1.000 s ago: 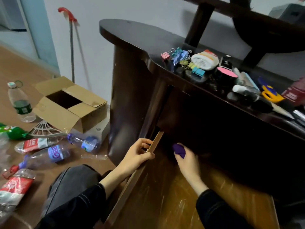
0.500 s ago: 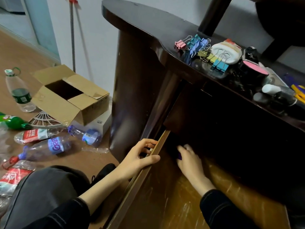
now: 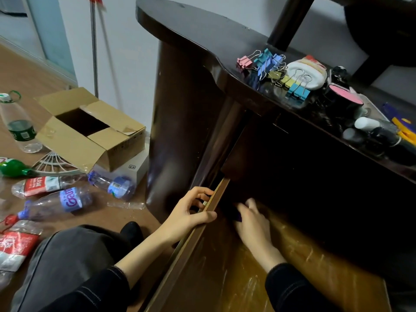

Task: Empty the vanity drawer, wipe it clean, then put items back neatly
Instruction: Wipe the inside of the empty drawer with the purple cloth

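Observation:
The wooden drawer (image 3: 247,278) stands pulled out from the dark vanity (image 3: 191,109), its brown bottom bare and streaked. My left hand (image 3: 191,212) grips the drawer's left side wall near its back end. My right hand (image 3: 252,219) lies inside the drawer at the far left corner, holding a purple cloth (image 3: 237,216) of which only a small edge shows under the fingers. The items taken out sit on the vanity top: coloured binder clips (image 3: 273,70), a white pouch (image 3: 308,72), a black jar with a pink lid (image 3: 344,97) and several dark tubes (image 3: 371,134).
On the floor to the left are an open cardboard box (image 3: 90,129), a white box (image 3: 132,167), several plastic bottles (image 3: 56,201) and a white fan-shaped grille (image 3: 53,164). A mop handle (image 3: 94,48) leans on the wall. My knee (image 3: 67,262) is by the drawer.
My right hand has pushed the purple cloth deeper into the drawer's back left corner, so most of the cloth is now hidden. The left hand keeps its grip; the view shifted left and down.

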The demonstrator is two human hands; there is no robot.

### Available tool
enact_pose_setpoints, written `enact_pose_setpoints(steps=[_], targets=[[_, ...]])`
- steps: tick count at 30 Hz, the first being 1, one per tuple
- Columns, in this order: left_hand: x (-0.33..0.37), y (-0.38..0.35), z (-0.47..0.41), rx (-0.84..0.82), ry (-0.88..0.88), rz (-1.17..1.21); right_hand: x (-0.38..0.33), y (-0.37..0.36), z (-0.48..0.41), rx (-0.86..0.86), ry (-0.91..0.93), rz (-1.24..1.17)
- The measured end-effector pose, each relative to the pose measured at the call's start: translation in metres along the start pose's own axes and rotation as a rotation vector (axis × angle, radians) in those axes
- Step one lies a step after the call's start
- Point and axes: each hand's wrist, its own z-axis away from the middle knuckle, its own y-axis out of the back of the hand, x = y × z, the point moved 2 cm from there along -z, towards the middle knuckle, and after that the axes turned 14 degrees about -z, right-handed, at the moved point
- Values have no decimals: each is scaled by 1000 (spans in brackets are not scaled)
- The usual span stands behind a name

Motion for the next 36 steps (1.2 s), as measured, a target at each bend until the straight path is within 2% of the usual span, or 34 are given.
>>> enact_pose_setpoints(steps=[4,7,11,13,19,27,32,36], targets=[[1,-1,3,-10,13,15,-14,11,-26,51,-63,-15],[3,-1,3,-1,16,10,-19,12,-21,26,-66,-15],[1,-3,4,24,16,19,-5,-7,19,-71,39,32],[1,-4,5,43,17,29,3,-7,18,-65,59,46],[1,-4,6,45,27,44,-22,10,-25,39,-103,-27],[-1,-6,1,62,20,9,-18,-8,19,-80,-15,12],[0,-7,4,55,24,23,-29,11,-26,4,-164,-48],[-1,-5,6,44,22,22,-36,3,-13,-18,-150,-47]])
